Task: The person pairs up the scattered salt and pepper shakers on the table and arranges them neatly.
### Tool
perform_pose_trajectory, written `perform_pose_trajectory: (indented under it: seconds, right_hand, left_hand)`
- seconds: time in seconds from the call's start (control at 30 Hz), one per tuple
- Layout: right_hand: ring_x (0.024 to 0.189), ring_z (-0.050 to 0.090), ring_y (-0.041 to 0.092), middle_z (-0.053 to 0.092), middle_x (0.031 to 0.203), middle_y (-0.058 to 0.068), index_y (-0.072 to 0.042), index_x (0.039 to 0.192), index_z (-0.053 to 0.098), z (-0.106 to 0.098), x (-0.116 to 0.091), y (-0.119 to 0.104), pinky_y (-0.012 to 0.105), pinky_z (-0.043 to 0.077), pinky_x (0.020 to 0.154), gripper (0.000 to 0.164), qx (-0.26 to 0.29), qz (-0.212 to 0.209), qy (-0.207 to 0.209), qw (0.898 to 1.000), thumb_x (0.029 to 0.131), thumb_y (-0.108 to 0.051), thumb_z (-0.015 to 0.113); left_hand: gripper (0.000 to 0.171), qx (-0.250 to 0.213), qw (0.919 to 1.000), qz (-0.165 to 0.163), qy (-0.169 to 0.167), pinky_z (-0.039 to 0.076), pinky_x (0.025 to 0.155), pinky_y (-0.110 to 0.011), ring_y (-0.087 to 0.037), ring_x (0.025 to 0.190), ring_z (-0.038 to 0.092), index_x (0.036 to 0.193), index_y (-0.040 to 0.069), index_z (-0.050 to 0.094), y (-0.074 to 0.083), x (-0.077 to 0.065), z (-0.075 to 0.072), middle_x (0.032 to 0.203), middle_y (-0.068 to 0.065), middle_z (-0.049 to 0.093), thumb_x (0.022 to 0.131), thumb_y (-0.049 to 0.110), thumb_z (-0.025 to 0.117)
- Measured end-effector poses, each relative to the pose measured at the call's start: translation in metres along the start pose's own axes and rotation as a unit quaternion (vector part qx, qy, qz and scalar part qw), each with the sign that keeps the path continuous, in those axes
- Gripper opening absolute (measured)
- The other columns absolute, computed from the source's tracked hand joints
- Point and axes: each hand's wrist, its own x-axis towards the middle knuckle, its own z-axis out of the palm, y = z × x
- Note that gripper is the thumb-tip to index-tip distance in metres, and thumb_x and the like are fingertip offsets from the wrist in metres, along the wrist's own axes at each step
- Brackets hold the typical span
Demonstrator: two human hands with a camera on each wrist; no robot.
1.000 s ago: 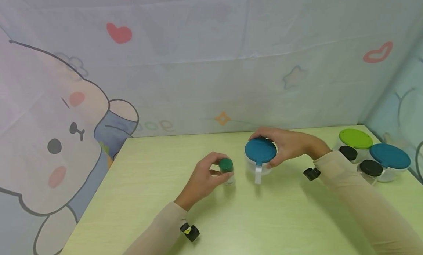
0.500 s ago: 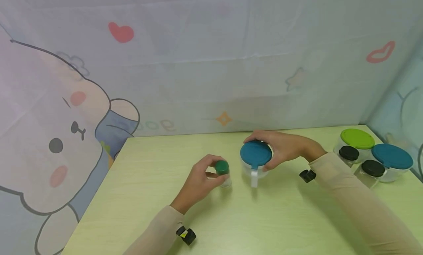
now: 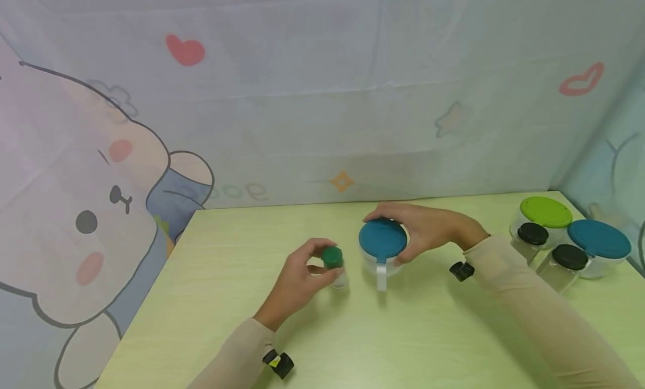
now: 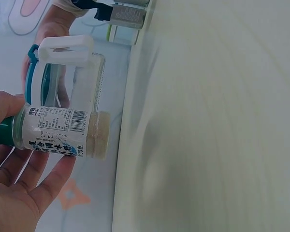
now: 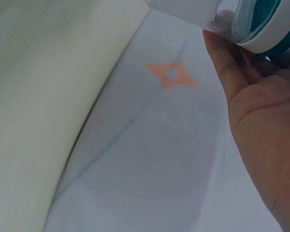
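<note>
My left hand [image 3: 297, 280] grips a small seasoning bottle [image 4: 58, 128] around its side, thumb and fingers opposite each other. The bottle has a green cap [image 3: 332, 257], a printed label and pale contents low down. To its right, my right hand [image 3: 428, 226] holds a clear lidded jar [image 3: 375, 265] with a blue lid [image 3: 383, 238] and a white handle [image 3: 381, 277] turned toward me. Both containers are upright, side by side with a small gap in the head view. In the right wrist view, fingers reach around the jar [image 5: 193, 14], whose far part is cut off.
At the table's right end stand a green-lidded container [image 3: 546, 211], a blue-lidded container [image 3: 598, 239] and two black-lidded glass jars, one [image 3: 561, 268] nearer me. The pale table [image 3: 353, 344] meets a printed cloth backdrop [image 3: 302, 126] behind.
Both hands have shifted a little to the left and toward me, carrying the seasoning bottle and the lidded jar together. The grips look the same, and the containers at the right stay put.
</note>
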Motion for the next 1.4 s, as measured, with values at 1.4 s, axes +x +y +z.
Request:
perform_pose_trajectory:
  seconds: [1.4]
  right_hand:
    - [0.122, 0.053, 0.012, 0.05, 0.136, -0.013, -0.031, 0.146, 0.046, 0.025, 0.027, -0.008, 0.039, 0.05, 0.101, 0.081, 0.036, -0.028, -0.023, 0.999, 0.076, -0.036, 0.087]
  left_hand:
    - [0.034, 0.008, 0.9999, -0.003, 0.014, 0.06, 0.085, -0.034, -0.019, 0.104, 0.061, 0.12, 0.02, 0.06, -0.001, -0.025, -0.016, 0.109, 0.002, 0.064, 0.091, 0.015, 0.078]
